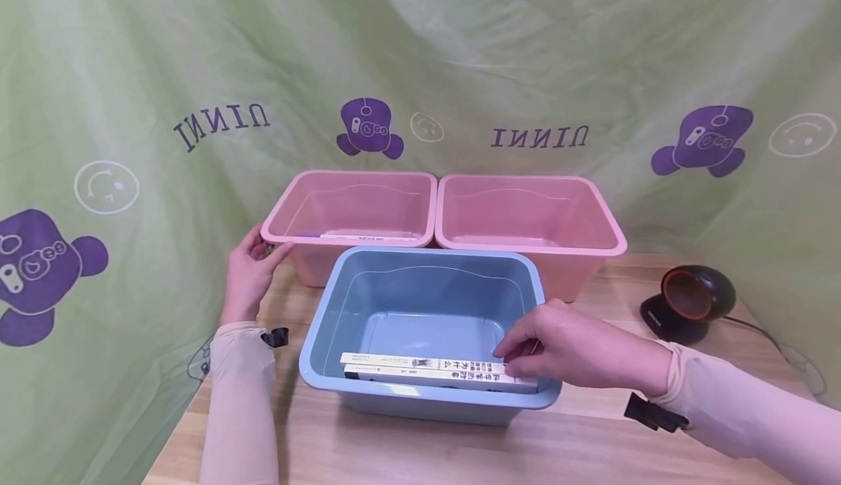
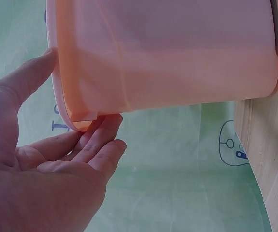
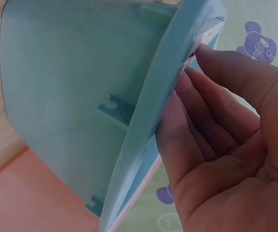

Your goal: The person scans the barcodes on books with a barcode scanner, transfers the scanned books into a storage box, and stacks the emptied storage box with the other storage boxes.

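A blue plastic bin (image 1: 420, 395) stands at the front of the table, with two white-spined books (image 1: 427, 376) side by side, spines up, along its near wall. My right hand (image 1: 578, 346) reaches over the bin's right rim and pinches the right end of a book between thumb and fingers. In the right wrist view the rim hides most of the books. My left hand (image 2: 66, 159) holds the front left corner of the left pink bin (image 2: 187, 63), thumb on the rim and fingers beneath it. A book (image 1: 368, 237) barely shows inside that pink bin.
Another pink bin (image 1: 525, 250) stands to the right, against the left one, both behind the blue bin. A black scanner-like device (image 1: 696, 295) with a cable sits at the right of the wooden table (image 1: 591, 456). A green printed curtain (image 1: 420, 47) hangs behind.
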### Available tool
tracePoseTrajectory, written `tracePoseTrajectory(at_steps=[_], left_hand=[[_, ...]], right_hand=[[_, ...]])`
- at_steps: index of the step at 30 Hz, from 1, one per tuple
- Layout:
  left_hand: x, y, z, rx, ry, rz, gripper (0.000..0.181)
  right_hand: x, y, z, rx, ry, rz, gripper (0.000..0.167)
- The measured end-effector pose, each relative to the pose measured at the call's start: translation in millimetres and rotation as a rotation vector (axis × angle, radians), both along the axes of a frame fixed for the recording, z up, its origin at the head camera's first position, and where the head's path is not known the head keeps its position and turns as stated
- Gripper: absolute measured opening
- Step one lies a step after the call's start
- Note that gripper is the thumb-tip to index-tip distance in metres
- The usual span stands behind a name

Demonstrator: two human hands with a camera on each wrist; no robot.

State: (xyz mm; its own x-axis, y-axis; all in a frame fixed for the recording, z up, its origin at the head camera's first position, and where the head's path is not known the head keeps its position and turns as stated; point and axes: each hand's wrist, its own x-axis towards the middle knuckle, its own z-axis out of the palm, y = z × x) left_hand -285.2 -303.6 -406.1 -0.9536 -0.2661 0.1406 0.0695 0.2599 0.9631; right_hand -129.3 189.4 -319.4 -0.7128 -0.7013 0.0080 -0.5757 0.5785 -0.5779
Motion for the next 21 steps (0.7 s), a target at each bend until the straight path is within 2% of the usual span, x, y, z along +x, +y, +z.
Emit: tracePoseTrajectory(at_steps=[10, 15, 21], left_hand=[[1.1, -0.9, -1.1, 0.002, -0.039, 0.000, 0.091], [1.7, 0.3, -0.6, 0.009, -0.029, 0.003, 0.091], [2.3, 0.6, 0.3, 0.017, 0.001, 0.005, 0.091]], right_hand=[[-1.2, -1.5, -1.4, 0.006, 0.130, 0.009, 0.018], [-4.4, -4.6, -3.1, 0.017, 0.197, 0.035, 0.021], [-8.6, -9.3, -8.9, 0.029, 0.185, 0.065, 0.021]])
